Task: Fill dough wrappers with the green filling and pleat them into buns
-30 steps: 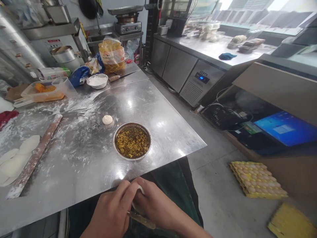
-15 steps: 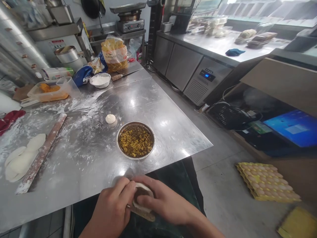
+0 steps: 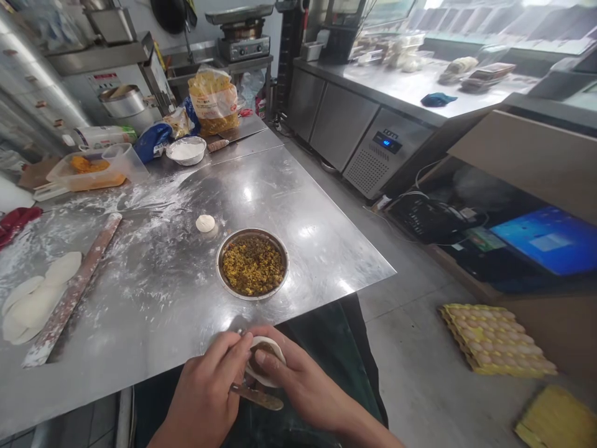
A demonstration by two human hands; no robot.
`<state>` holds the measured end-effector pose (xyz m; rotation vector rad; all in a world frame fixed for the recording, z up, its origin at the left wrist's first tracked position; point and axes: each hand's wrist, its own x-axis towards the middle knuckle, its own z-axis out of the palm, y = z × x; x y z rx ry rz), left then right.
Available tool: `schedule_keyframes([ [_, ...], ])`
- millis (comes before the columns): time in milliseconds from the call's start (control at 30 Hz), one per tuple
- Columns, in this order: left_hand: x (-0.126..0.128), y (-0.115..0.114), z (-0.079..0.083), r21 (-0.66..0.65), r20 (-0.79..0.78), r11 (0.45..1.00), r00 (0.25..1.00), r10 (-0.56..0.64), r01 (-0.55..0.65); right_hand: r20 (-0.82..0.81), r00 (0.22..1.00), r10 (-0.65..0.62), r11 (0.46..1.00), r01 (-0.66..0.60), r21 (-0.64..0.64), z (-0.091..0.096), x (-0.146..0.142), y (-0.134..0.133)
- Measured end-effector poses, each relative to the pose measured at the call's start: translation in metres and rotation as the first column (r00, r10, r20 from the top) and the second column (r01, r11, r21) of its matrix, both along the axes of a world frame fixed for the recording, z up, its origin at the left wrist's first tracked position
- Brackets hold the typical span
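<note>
Dough wrapper (image 3: pixel 278 356) sat between both hands at the table (image 3: pixel 326 255) edge, dark filling showing inside. The left hand (image 3: pixel 205 389) curled its fingers around the wrapper's rim, above a spatula (image 3: pixel 256 397); the right hand (image 3: pixel 303 386) gripped it, fingers pressing inward. Beyond stood a steel bowl (image 3: pixel 287 264) of filling, then a printed bag (image 3: pixel 213 99), its label unreadable.

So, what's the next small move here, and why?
Probably fold the wrapper closed over the filling. A mound of filling already sits in its middle, with the right hand pressing on it, and the left hand supports the edge, spatula in its grip.
</note>
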<state>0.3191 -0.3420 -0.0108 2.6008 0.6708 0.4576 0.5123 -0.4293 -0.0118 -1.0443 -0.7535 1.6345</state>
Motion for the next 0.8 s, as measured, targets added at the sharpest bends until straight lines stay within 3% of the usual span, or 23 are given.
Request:
schedule_keyframes([
  [267, 0.0044, -0.0066, -0.0003, 0.016, -0.029, 0.999, 0.999, 0.031, -0.030, -0.042, 0.999, -0.004, 0.999, 0.002, -0.035, -0.0035, -0.0063, -0.0001],
  [433, 0.0054, -0.0037, 0.0008, 0.124, -0.099, 0.992, 0.995, -0.019, 0.031, 0.233, 0.972, -0.019, 0.998, 0.006, 0.058, 0.0009, -0.0060, 0.0017],
  [567, 0.0056, -0.0030, 0.0024, 0.082, -0.089, 0.996, 0.996, -0.024, 0.031, 0.199, 0.979, 0.053, 0.998, -0.046, -0.041, 0.0035, -0.0053, -0.0003],
  [700, 0.0067, -0.0030, 0.0038, 0.102, -0.131, 0.992, 0.990, -0.060, 0.073, 0.346, 0.938, -0.009, 0.999, -0.003, 0.036, 0.0042, -0.0053, 0.0003],
  [800, 0.0072, -0.0033, 0.0052, 0.105, -0.130, 0.988, 0.986, -0.102, 0.116, 0.424, 0.904, 0.054, 0.997, -0.076, 0.035, 0.0061, -0.0032, 0.0026],
])
